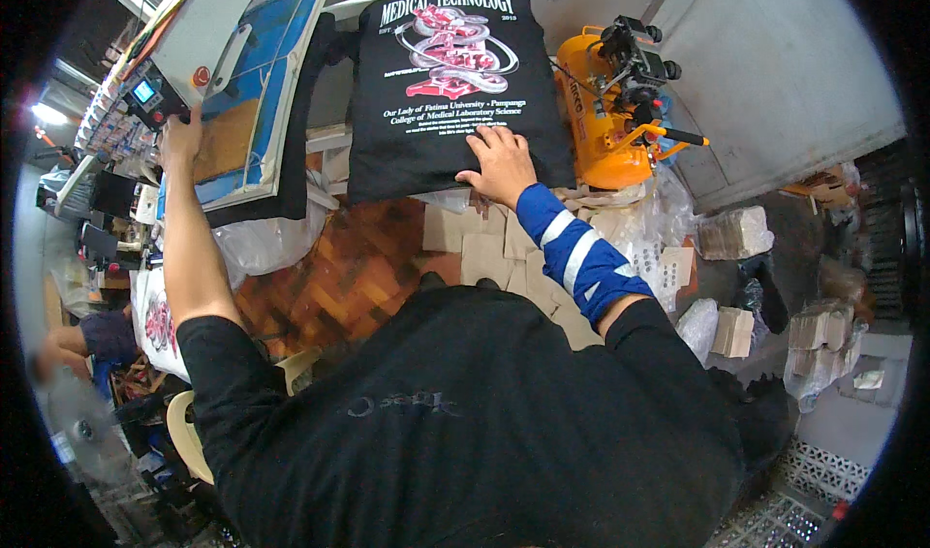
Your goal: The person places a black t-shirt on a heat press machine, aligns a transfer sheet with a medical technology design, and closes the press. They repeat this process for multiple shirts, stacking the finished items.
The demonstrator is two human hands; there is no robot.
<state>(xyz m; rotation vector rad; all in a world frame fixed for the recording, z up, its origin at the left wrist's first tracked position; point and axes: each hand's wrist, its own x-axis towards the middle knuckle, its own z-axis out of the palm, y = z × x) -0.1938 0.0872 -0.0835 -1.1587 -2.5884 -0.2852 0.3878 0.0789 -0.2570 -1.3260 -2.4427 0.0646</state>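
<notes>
My left hand (182, 131) reaches to a black control unit (143, 97) with a small lit screen at upper left, fingers curled at its lower edge. Beside it is a framed screen (296, 78) with blue and brown areas, over dark fabric. My right hand (498, 163), below a blue sleeve with white bands, rests open near the lower part of a black shirt (387, 151). The shirt lies stretched on a flat platen, bearing white lettering and a pink-and-white graphic.
An orange air compressor (605, 151) stands right of the shirt. Wrapped bundles (731, 233) and cardboard (484, 257) lie on the tiled floor (339, 257). A yellowish plastic chair (184, 422) is behind my left arm. Another person's leg (68, 340) shows at far left.
</notes>
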